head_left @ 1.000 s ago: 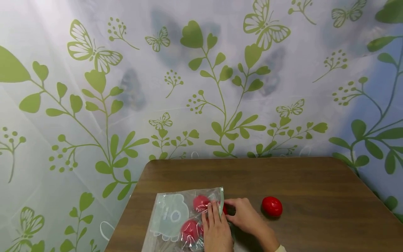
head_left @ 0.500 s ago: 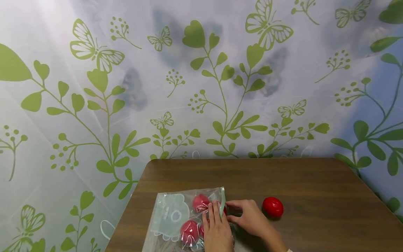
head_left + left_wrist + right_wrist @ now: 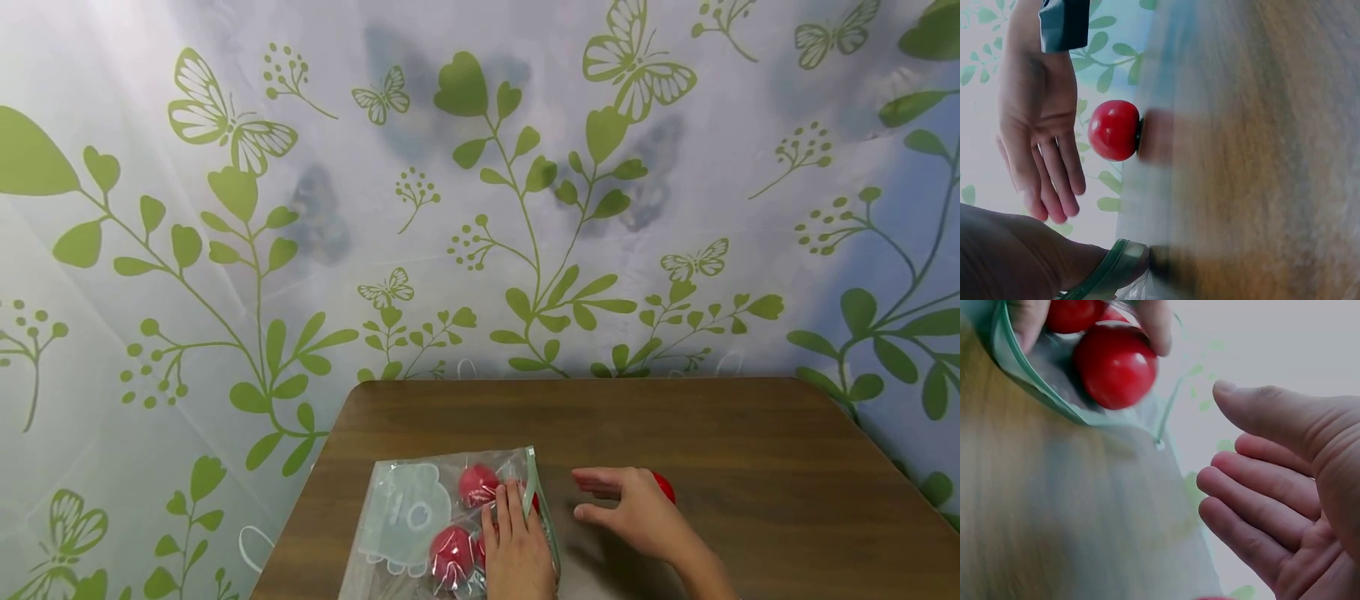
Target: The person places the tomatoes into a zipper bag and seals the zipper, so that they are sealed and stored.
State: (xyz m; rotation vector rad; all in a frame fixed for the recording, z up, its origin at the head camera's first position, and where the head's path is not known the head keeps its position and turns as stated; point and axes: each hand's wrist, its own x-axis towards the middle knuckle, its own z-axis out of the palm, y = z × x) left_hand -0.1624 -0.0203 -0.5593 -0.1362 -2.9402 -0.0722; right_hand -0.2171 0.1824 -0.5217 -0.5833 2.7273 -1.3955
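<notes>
Near at left, the left hand [image 3: 519, 554] rested straight fingers on a clear zip bag [image 3: 408, 512] containing red tomatoes [image 3: 452, 554], its mouth facing right. Just right of the bag, the right hand [image 3: 637, 510] was empty, thumb and fingers apart. Behind it, partly hidden, a loose tomato [image 3: 1114, 130] sat on the wooden surface [image 3: 757, 442]. A butterfly-patterned backdrop [image 3: 480, 250] stood at the far side.

Indoor spot, exact type unclear: could be a home room or a staged corner, can't tell. One wood-grain table [image 3: 742, 467], rounded far corners, pushed up near a pale hanging [image 3: 360, 208] printed with green leaves and butterflies. It fills the far side, left to right. Creases and sheen say sheet or curtain; material unclear.
</notes>
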